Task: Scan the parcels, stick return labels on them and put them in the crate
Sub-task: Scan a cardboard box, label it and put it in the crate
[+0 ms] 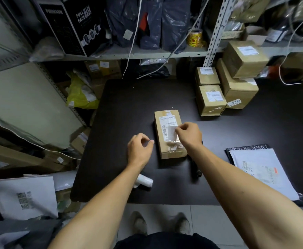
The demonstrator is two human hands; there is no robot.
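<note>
1. Nearest on the black table [122,112]: a white label roll [145,180] lies at the near edge, partly hidden under the left forearm.
2. A dark handheld object [194,168] lies by the right forearm, just beside the parcel; too dark to tell what it is.
3. White and grey mailer bags [260,169] are stacked at the right near edge.
4. Left hand [140,148] hovers just left of the parcel, fingers curled, thumb and forefinger close together; cannot tell if anything is pinched.
5. Right hand [189,134] is over the parcel, fingertips pinching a small white label [172,132] at its top face.
6. Brown parcel [168,133] lies flat mid-table, shipping label up, crumpled tape at its near end.
7. Further right: a stack of brown boxes [228,83], one marked 0332.
8. Left off the table: a yellow bag [80,94] and cardboard clutter.
9. Far: the shelf [147,53] holds a black mask box [78,24], dark poly bags [147,20] and a yellow tape roll [194,37]; white cables hang down in front.
</note>
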